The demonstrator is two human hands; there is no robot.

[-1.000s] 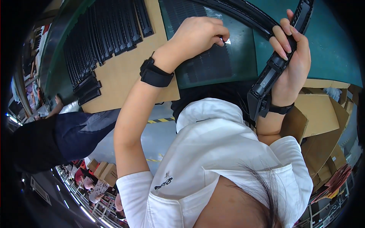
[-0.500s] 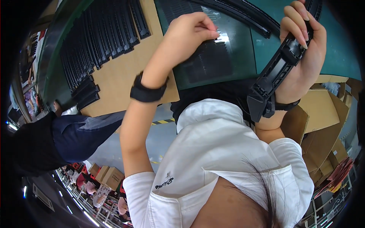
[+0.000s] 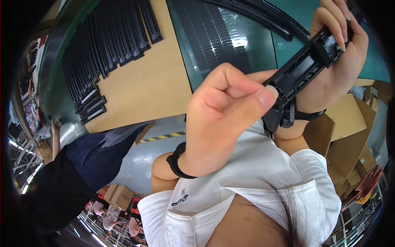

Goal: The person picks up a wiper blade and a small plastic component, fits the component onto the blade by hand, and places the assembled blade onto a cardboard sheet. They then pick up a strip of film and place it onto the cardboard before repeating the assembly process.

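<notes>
My right hand (image 3: 345, 68) is wrapped round a long black plastic trim piece (image 3: 302, 70), which slants from upper right down toward my chest. Its ribbed, hollow inner side faces up. At the lower end of this piece, my left hand (image 3: 218, 119) has thumb and forefinger pinched together against the edge. Whatever lies between those fingertips is too small or hidden to make out. Beyond my left hand, a dark sheet carries rows of small shiny strips (image 3: 210, 37) on the green tabletop.
Many similar black trim pieces (image 3: 111, 41) lie side by side on a brown board (image 3: 140, 86) at the left. Longer curved black strips (image 3: 263, 16) rest at the back. Open cardboard boxes (image 3: 349, 127) stand at right. A person in dark clothes (image 3: 82, 160) is at left.
My left hand has come from above the shiny strips, down and right, to the lower end of the trim piece. My right hand has shifted slightly right, still holding that piece.
</notes>
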